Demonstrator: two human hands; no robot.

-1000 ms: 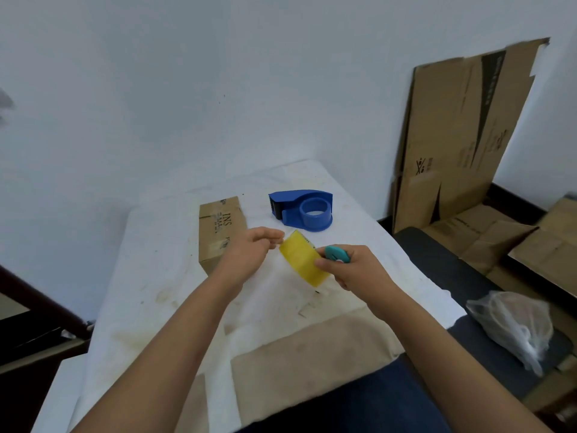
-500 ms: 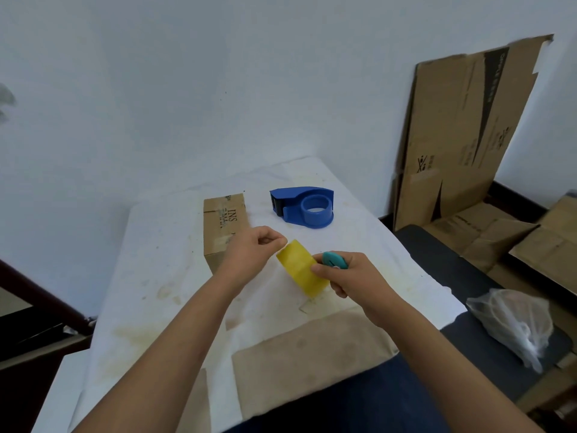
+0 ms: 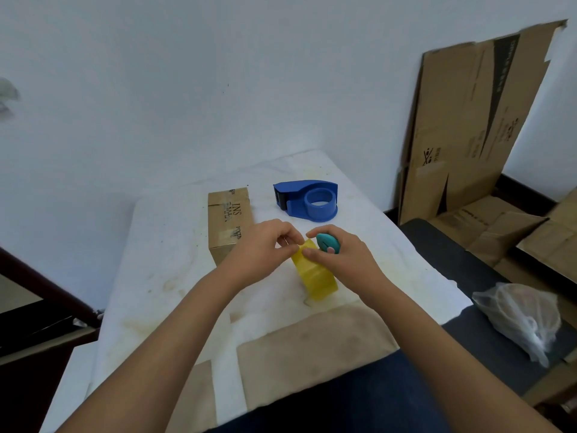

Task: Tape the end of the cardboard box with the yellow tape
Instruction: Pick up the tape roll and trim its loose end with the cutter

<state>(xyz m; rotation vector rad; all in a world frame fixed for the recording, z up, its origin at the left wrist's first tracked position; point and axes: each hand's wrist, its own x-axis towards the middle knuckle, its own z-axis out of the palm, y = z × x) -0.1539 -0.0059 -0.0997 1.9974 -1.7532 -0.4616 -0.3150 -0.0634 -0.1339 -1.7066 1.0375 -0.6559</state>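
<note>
1. Since earlier, both hands lowered yellow tape roll [image 3: 315,273] nearer the table [image 3: 162,245].
2. Left hand [image 3: 262,251] pinches its top edge; right hand [image 3: 340,257] grips it plus teal cutter [image 3: 327,243].
3. Cardboard box [image 3: 229,220] sits closed behind my left hand.

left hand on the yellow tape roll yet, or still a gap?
Touching. The head view shows the left hand pinching the top edge of the yellow tape roll, thumb and fingertips on it, no gap visible.
</note>
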